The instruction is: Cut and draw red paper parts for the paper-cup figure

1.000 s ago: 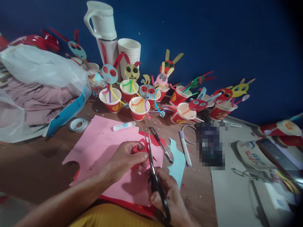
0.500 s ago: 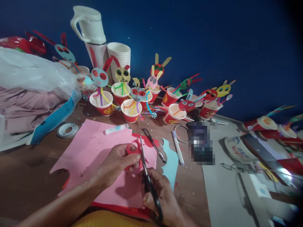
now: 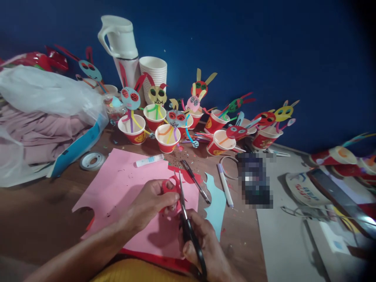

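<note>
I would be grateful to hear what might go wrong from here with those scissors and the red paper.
The scissors in the right hand have parted blades close to the left hand, so a slip might nick a finger. The red paper in the left hand might crease under the grip. The white tube lies on the pink paper, so nudging that sheet might set it rolling.

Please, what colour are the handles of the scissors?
The handles are black, seen best in the head view.
</note>
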### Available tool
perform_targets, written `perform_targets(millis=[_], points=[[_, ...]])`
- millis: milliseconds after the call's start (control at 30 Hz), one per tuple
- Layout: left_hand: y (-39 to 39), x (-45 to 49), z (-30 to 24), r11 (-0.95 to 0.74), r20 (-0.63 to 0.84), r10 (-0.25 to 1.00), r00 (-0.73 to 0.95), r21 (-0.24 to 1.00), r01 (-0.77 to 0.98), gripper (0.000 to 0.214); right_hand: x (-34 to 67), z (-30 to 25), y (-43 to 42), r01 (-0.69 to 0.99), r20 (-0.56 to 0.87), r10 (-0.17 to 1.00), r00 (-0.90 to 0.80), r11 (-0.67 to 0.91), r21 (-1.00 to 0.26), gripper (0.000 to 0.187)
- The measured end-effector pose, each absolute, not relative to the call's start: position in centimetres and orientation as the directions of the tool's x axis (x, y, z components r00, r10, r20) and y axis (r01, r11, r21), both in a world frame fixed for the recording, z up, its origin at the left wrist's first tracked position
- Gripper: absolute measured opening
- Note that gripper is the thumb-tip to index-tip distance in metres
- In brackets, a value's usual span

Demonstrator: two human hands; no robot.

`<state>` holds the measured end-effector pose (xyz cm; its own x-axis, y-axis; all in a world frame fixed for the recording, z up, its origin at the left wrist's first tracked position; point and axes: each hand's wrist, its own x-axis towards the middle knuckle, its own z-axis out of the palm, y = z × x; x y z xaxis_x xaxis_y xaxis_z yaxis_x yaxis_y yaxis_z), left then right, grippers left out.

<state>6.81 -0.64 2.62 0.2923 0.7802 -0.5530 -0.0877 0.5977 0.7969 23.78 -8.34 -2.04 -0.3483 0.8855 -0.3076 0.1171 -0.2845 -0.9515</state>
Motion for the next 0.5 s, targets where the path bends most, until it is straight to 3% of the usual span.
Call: perform_targets(millis=[500], points=[[-0.57, 6.63, 2.6, 0.587, -0.553, 0.783, 0.287, 0.808, -0.045, 0.012, 23.75, -2.06, -8.43, 0.132, -0.314, 0.878, -0.361, -0.285, -0.949, 0.047]])
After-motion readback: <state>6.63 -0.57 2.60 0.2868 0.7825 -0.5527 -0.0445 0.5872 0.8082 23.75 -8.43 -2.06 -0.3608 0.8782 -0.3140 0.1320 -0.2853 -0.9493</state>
